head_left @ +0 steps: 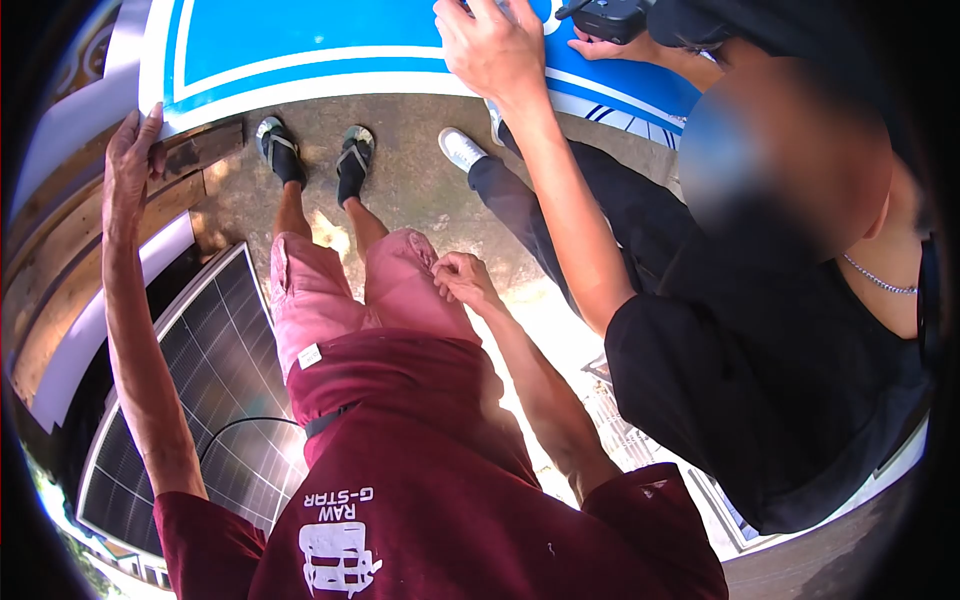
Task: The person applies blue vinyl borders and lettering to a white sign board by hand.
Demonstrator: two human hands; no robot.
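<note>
A large blue sign board (320,45) with white border stripes lies across the top of the head view. At its near left corner is my left hand (133,150), gripping the edge with some fingers curled below it. My right hand (465,280) hangs in front of my pink shorts (325,280), near the leg hem. Its fingers are loosely curled, and nothing shows in them. On my right a co-worker in black has one hand (495,50) on top of the board; the other is beside a black power tool or battery (610,18), only partly visible.
A framed solar panel (215,370) leans at my left with a black cable (250,420) across it. Wooden planks (90,260) stand beyond it. My sandaled feet (355,150) and the co-worker's white shoe (460,148) are on the concrete floor (415,180).
</note>
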